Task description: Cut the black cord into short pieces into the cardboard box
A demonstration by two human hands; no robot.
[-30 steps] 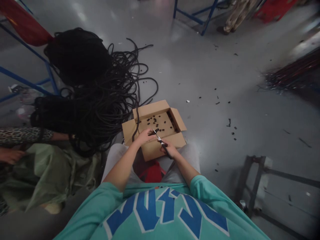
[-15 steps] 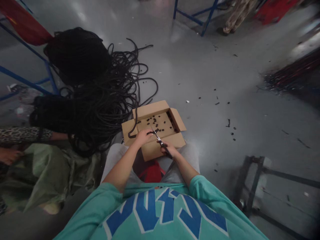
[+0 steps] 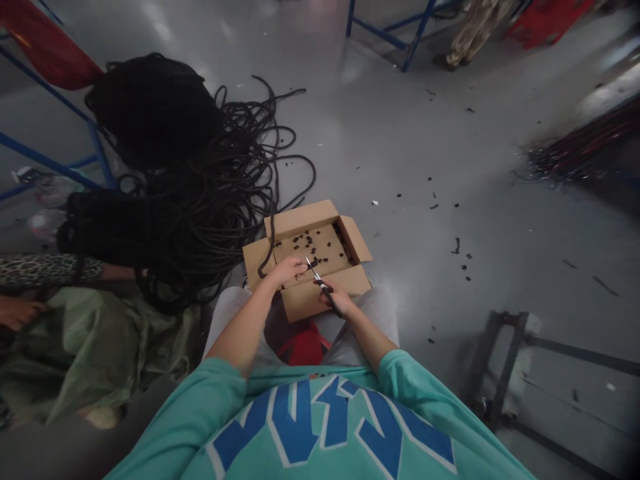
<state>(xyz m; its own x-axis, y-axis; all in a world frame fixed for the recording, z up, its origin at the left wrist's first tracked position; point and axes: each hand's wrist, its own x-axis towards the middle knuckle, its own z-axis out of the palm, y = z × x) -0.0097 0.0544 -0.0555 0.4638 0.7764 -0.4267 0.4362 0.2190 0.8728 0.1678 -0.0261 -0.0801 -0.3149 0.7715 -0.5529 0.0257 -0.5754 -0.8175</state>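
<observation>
An open cardboard box (image 3: 303,217) lies between my knees, with several small black cut pieces (image 3: 309,241) scattered on its bottom. Over its left flap runs a black cord (image 3: 271,240) from the big pile. My left hand (image 3: 285,272) pinches the cord above the box, and a short end sticks out past the fingertips. In my right hand (image 3: 336,297) is a pair of scissors (image 3: 323,285) with dark handles, fingers wrapped round them. The blades point up and left, close to the cord's end. Whether the blades touch the cord I cannot tell.
A large heap of black cord (image 3: 195,193) spreads left of the box. At the far left sits another person, with a sleeve (image 3: 45,269) and green cloth (image 3: 75,347) showing. A metal frame (image 3: 515,360) stands at right, and blue frame legs (image 3: 390,40) at the back.
My left hand has shifted slightly left and up, and less cord shows beyond its fingers. My right hand and the scissors stay almost in place.
</observation>
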